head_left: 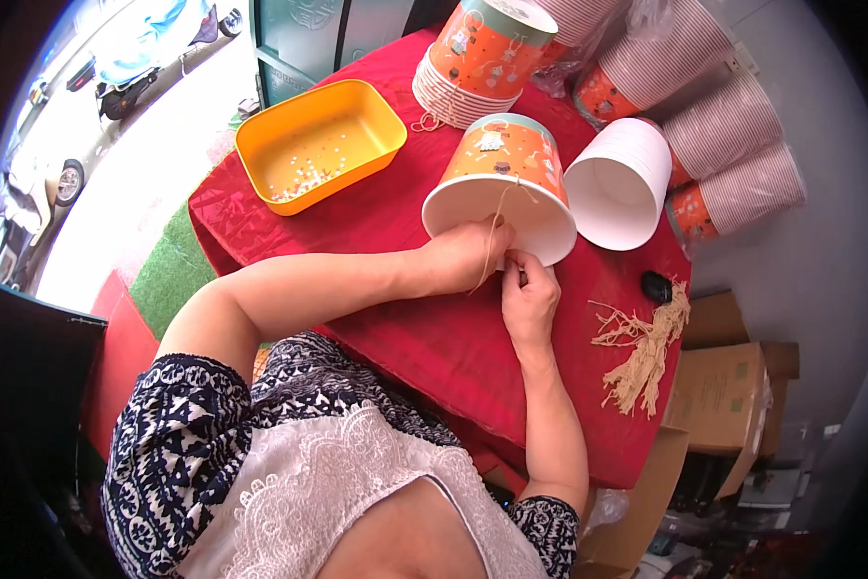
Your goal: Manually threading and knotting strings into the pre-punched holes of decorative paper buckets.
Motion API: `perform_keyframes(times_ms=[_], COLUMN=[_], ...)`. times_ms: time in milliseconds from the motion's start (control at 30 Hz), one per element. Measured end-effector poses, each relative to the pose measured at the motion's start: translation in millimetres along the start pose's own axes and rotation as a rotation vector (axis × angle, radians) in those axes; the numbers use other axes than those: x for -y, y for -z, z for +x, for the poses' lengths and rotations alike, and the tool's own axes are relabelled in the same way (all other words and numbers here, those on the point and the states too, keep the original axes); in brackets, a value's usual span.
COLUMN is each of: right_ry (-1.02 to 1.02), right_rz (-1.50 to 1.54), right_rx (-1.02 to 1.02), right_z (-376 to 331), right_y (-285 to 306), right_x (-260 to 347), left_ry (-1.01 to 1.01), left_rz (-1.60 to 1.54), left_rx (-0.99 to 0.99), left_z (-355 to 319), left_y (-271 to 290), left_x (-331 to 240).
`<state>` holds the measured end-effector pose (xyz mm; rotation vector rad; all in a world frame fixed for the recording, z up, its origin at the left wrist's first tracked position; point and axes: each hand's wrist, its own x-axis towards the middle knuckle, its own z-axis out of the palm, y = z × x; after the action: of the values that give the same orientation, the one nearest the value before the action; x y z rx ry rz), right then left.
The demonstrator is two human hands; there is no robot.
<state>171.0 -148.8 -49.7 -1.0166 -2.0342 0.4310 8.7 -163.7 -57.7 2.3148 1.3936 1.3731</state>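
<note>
1. The orange paper bucket (504, 164), lying on its side at centre frame, is best kept steadied at its rim by the left hand (463, 256).
2. The tan string (495, 227) is pinched in the closed fingers of the right hand (529, 294); it should be kept taut while being knotted.
3. The string bundle (646, 352) at right is best left within reach.

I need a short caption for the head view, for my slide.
Both hands, left hand and right hand, tie a string on an orange paper bucket.
</note>
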Motion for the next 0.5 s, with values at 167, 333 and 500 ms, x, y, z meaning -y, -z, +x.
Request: perform_keyframes(times_ms=[167, 333, 500], right_ry=[0.032, 0.042, 0.007], right_rz=[-0.001, 0.008, 0.056], right_rx=[-0.007, 0.035, 0.075], right_z=[0.5, 0.8, 1.9], right_y=[-0.3, 1.9, 5.0], right_x=[5.1, -1.6, -2.3], left_ry=[0.056, 0.022, 0.019], left_rz=[-0.009, 0.014, -0.041], left_rx=[0.088, 0.146, 0.178], left_z=[-1.4, 0.0, 1.6], left_y=[1.5, 5.0, 8.5], left_x=[0.9, 2.5, 3.2])
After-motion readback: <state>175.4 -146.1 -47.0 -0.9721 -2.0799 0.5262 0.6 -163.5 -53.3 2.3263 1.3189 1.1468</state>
